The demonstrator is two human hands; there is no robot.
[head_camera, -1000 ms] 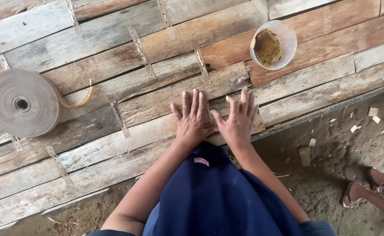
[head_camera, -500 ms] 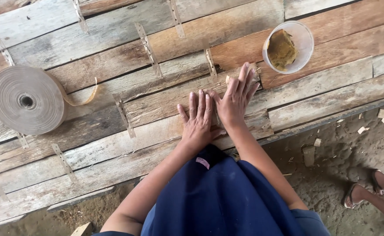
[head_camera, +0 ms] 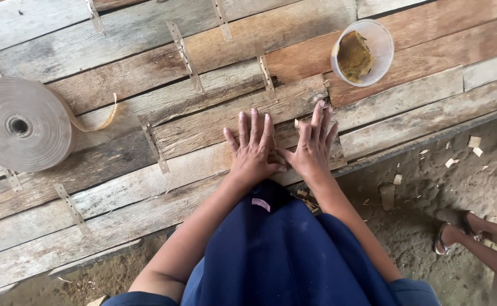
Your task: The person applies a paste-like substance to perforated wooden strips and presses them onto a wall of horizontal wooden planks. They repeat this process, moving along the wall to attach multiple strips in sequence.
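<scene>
My left hand (head_camera: 253, 148) lies flat, fingers spread, on thin wood veneer sheets (head_camera: 146, 170) laid side by side. My right hand (head_camera: 313, 146) presses flat beside it, thumbs nearly touching, fingertips reaching toward a short paper tape strip (head_camera: 266, 73) over a seam. Neither hand holds anything. A large roll of brown paper tape (head_camera: 20, 123) rests at the left, its loose end (head_camera: 98, 120) curling out. A clear plastic cup (head_camera: 363, 51) with a yellowish sponge inside stands at the upper right.
Several short tape strips (head_camera: 185, 55) bridge the seams between veneer pieces. Sandy ground (head_camera: 429, 181) with wood chips lies at the lower right. Another person's sandalled feet (head_camera: 458, 232) show at the right edge. My dark blue clothing (head_camera: 282, 255) fills the bottom centre.
Both hands stay flat on the veneer; the right hand, stretched toward the cup half a second ago, has drawn back beside the left. The view shifted slightly.
</scene>
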